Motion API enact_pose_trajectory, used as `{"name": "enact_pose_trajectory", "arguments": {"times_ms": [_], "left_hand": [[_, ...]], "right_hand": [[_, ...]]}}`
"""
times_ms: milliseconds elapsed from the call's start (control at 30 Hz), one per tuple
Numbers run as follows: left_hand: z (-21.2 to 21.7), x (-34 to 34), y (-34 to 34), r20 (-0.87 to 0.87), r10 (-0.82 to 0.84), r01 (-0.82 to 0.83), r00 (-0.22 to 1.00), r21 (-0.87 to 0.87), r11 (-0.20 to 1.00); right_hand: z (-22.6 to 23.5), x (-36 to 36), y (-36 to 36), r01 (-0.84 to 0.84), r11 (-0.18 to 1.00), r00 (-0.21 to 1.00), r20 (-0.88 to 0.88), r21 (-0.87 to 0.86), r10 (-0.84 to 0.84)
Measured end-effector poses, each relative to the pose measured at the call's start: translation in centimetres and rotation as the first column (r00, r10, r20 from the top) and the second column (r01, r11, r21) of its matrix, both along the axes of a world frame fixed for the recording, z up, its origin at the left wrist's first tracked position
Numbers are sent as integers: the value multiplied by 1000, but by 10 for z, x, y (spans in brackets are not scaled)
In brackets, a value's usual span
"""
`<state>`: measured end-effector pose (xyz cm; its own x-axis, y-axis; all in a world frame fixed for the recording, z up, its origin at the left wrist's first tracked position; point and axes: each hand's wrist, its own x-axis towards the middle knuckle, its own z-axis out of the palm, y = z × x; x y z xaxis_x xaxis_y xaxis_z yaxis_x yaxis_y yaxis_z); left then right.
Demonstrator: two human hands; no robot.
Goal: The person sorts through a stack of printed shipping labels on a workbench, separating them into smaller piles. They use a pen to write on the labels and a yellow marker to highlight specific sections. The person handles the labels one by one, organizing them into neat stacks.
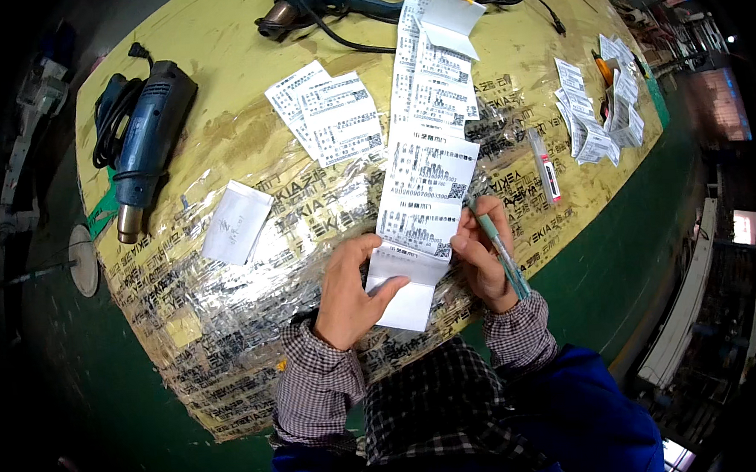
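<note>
A long strip of printed white paper labels [422,178] runs from the far side of the table toward me, its near end folded over and showing a blank back. My left hand [347,289] pinches this near end at its left edge, thumb on top and fingers partly hidden behind the paper. At the strip's right edge, my right hand [487,269] has its thumb and fingers closed on the paper. A slim teal pen-like tool [500,251] also sits in that hand, slanting across the fingers; its exact kind is unclear.
Blue heat guns [154,119] with cords lie at the left and far side. Loose label sheets [338,118], a blank white slip [237,222], a clear narrow case [547,171] and crumpled labels [590,126] rest on the tape-covered yellow table [217,99].
</note>
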<state>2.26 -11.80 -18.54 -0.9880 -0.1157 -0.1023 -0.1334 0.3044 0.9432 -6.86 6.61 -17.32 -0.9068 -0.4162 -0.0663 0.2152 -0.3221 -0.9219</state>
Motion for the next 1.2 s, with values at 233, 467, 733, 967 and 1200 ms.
{"name": "enact_pose_trajectory", "arguments": {"times_ms": [233,467,733,967,1200], "left_hand": [[10,-5,-8,-25,120,-72,992,676,734],[-6,1,-19,163,145,-218,976,789,575],[-10,4,-24,115,54,-127,992,898,421],[0,2,-12,19,263,-186,965,755,629],[-5,4,-16,-184,341,-272,922,320,908]], "right_hand": [[5,1,-21,-328,944,931,-177,-17,320],[-4,-2,-8,-499,866,866,7,-30,499],[-5,12,-41,-51,973,978,-184,225,94],[2,11,-44,-109,948,969,-181,300,168],[18,-6,-45,-98,984,991,-81,148,111]]}}
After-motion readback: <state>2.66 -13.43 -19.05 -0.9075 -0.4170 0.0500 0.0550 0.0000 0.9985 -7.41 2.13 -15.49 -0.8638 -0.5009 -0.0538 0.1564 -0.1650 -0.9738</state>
